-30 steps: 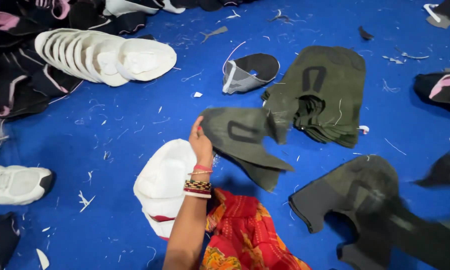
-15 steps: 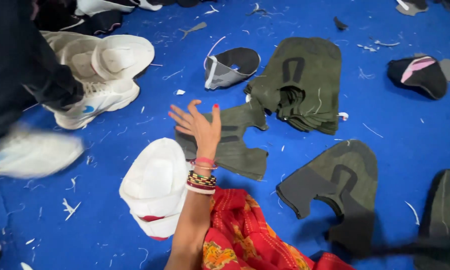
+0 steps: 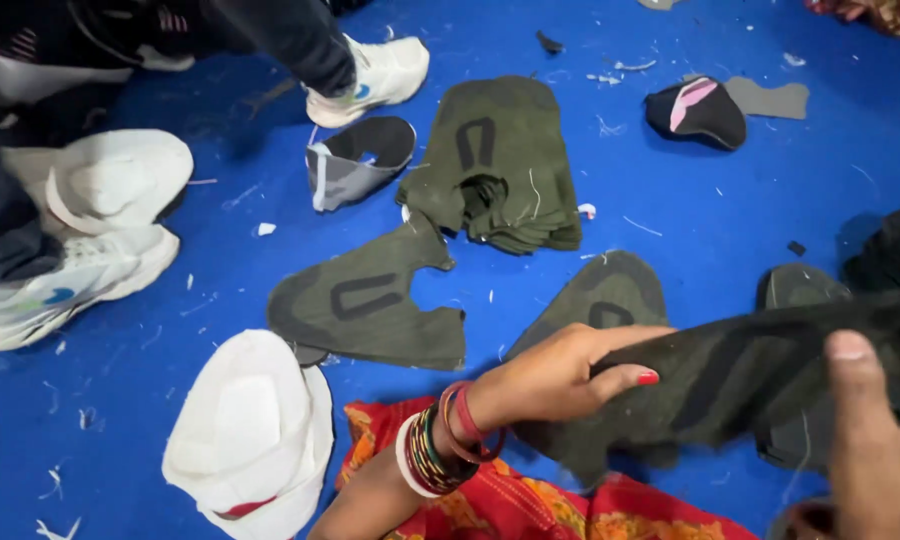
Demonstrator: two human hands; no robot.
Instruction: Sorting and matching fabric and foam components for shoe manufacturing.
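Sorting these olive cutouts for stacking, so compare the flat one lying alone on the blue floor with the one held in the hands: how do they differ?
The flat olive piece lies spread on the blue floor, untouched; the held olive piece is lifted between the left hand and right hand. The flat one shows its whole outline; the held one sags, blurred and partly hidden. Both are olive fabric with darker bands.

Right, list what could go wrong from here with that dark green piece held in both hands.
1. Someone's white sneakers stand close to the loose flat green piece and the white piece stack; a step could scuff or scatter them.
2. The held green piece is stretched between the left hand and right hand; pulling might distort it.
3. Scraps litter the blue floor and could cling.
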